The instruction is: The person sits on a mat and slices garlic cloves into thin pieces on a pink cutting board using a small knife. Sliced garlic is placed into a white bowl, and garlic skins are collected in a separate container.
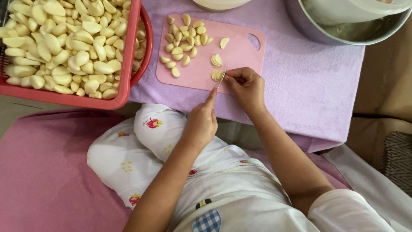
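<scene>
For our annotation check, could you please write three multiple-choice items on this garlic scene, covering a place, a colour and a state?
1. Where does the red basket of cloves sit?
A. left of the board
B. right of the board
C. on the board

2. What colour is the cutting board?
A. green
B. pink
C. white

3. The garlic under the knife is
A. unpeeled
B. whole
C. partly sliced

Answers: 1 A, it fills the upper left; 2 B, pale pink on the purple cloth; 3 C, thin slices fan beside the blade.
</scene>
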